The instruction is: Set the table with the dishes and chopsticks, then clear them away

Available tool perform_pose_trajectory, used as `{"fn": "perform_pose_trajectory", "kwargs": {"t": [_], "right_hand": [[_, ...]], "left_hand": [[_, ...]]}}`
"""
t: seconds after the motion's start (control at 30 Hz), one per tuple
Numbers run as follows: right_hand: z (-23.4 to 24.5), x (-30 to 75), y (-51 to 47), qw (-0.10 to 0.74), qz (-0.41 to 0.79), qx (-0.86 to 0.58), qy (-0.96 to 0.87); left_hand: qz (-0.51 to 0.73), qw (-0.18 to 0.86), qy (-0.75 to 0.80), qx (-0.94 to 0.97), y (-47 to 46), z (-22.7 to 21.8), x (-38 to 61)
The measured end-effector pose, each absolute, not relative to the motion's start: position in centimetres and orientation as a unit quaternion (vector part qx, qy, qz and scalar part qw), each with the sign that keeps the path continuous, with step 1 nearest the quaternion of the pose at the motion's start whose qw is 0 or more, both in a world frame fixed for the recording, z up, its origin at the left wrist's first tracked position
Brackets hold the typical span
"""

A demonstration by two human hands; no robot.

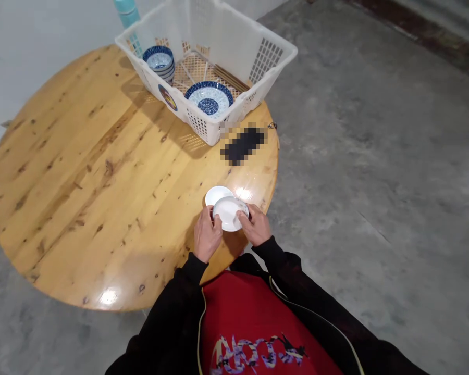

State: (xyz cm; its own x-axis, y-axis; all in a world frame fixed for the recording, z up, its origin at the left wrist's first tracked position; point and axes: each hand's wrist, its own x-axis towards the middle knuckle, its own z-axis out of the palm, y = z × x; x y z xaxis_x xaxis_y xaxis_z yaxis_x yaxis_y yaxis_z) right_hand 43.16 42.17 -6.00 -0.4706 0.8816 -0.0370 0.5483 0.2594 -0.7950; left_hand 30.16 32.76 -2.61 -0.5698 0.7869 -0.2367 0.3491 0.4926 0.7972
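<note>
Between my two hands is a small white dish (230, 214), held above the table near its front edge. My left hand (208, 234) grips the dish's left rim, thumb on top. The right rim is pinched by my right hand (255, 224), its thumb lying over the inside of the dish. Just behind it sits a second white dish (218, 194), partly covered by the held one. The fingers under the held dish are hidden.
A white plastic basket (156, 88) stands on the round wooden table (82, 198), holding stacked blue-patterned bowls (159, 60), blue-patterned plates (209, 99) and chopsticks (232, 78). A blurred dark object (243, 146) lies beside it. A turquoise bottle (127, 11) stands behind.
</note>
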Motion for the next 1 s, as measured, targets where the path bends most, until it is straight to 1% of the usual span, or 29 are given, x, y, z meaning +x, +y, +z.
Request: {"fn": "perform_pose_trajectory", "kwargs": {"t": [0.17, 0.33, 0.67, 0.83, 1.0], "right_hand": [[-7.2, 41.8, 44.1, 0.194, 0.341, -0.453, -0.800], [-7.7, 41.2, 45.8, 0.151, 0.340, -0.405, -0.835], [-6.7, 39.6, 47.4, 0.015, 0.326, -0.379, -0.866], [-6.8, 38.9, 47.9, 0.003, 0.341, -0.364, -0.867], [-7.3, 38.3, 48.1, 0.003, 0.344, -0.352, -0.871]], "left_hand": [[0.327, 0.255, 0.850, 0.326, 34.3, -3.4, 29.8], [0.303, 0.210, 0.883, 0.292, 35.3, -4.0, 30.2], [0.245, 0.182, 0.923, 0.232, 36.3, -4.3, 30.6], [0.258, 0.146, 0.926, 0.233, 36.5, -4.7, 30.2], [0.257, 0.134, 0.927, 0.239, 36.5, -5.2, 29.6]]}}
